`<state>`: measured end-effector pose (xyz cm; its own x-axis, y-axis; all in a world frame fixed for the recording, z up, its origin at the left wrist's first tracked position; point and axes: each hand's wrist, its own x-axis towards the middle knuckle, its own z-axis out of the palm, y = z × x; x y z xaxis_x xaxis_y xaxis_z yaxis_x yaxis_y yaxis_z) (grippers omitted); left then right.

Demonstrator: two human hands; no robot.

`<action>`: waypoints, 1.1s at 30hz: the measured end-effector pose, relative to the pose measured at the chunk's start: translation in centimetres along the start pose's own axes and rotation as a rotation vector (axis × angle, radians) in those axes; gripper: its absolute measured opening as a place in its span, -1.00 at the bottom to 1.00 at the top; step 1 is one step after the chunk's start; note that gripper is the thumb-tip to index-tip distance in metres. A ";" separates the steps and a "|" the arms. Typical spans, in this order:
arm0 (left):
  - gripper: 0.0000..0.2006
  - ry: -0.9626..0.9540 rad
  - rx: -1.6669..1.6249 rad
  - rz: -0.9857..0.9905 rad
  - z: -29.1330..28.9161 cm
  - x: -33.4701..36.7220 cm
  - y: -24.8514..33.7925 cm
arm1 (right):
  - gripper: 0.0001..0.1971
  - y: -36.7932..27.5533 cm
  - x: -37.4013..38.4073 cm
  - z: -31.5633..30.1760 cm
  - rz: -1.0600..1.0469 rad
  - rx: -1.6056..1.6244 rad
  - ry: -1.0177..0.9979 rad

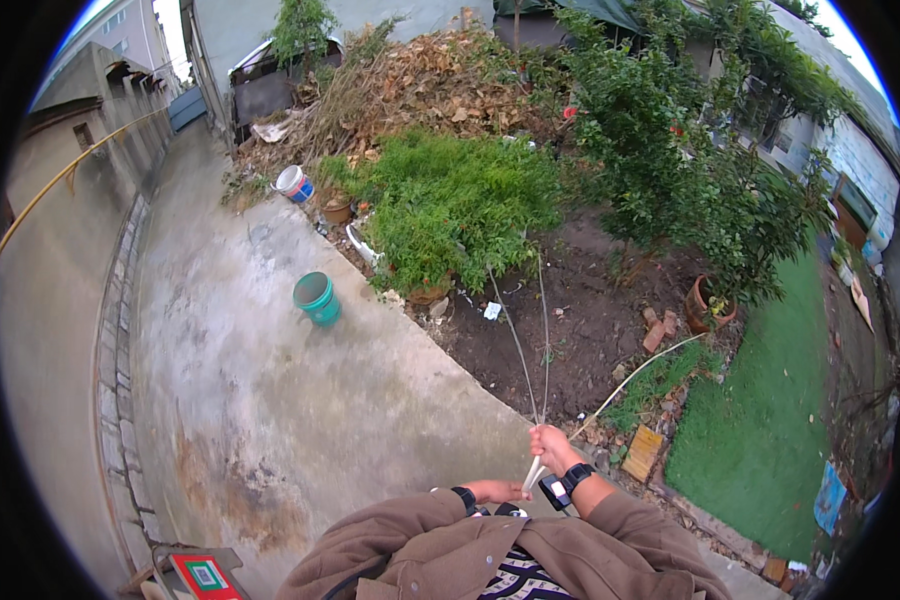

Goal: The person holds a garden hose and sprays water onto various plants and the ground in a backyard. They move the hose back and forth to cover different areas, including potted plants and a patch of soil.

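Strands [547, 340], pale and thin, converge in the right hand [556, 450] — its fingers clenched around them, probably to keep them gathered and taut. Just below that grip, the left hand [498, 490] reaches the bundle's lower end; whether its fingers pinch it, one cannot tell. Ahead of the fingers, the strands extend to leafy plants [450, 200] — a green bucket [317, 300] stands well apart, forward and left.

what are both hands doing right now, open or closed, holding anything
Left hand: by the lower ends of the pale cords; its grip cannot be told.
Right hand: closed, holding the pale cords.
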<state>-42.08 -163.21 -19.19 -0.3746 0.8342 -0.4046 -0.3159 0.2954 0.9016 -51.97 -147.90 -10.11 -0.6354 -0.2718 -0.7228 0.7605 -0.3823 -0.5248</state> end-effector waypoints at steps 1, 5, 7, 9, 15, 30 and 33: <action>-0.59 -0.007 0.001 -0.049 0.2 -0.1 0.2 | -0.88 0.2 0.3 -0.1 0.005 0.010 0.012; -0.59 -0.041 -0.053 -0.126 1.0 -1.2 1.5 | -0.87 1.3 1.3 0.1 0.117 -0.080 -0.062; -0.60 -0.079 -0.041 -0.094 1.1 -1.8 2.3 | -0.87 1.6 1.5 1.0 0.173 -0.133 -0.050; -0.60 -0.062 -0.064 -0.123 1.2 -2.4 3.1 | -0.87 1.6 1.4 2.1 0.190 -0.209 -0.089; -0.62 0.079 -0.021 -0.142 1.2 -3.7 5.1 | -0.86 1.4 0.3 7.0 0.184 -0.471 -0.172; -0.63 0.348 0.000 -0.155 -0.7 -6.1 6.0 | -0.88 -0.5 -1.1 11.6 -0.057 -0.400 -0.119; -0.62 0.337 -0.011 -0.195 -0.9 -5.8 5.7 | -0.85 -0.5 -1.3 11.7 -0.050 -0.460 -0.161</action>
<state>-42.48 -166.82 -11.82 -0.5711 0.5628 -0.5976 -0.4185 0.4266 0.8018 -53.14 -157.69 -3.65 -0.6577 -0.4099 -0.6320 0.6856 0.0219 -0.7277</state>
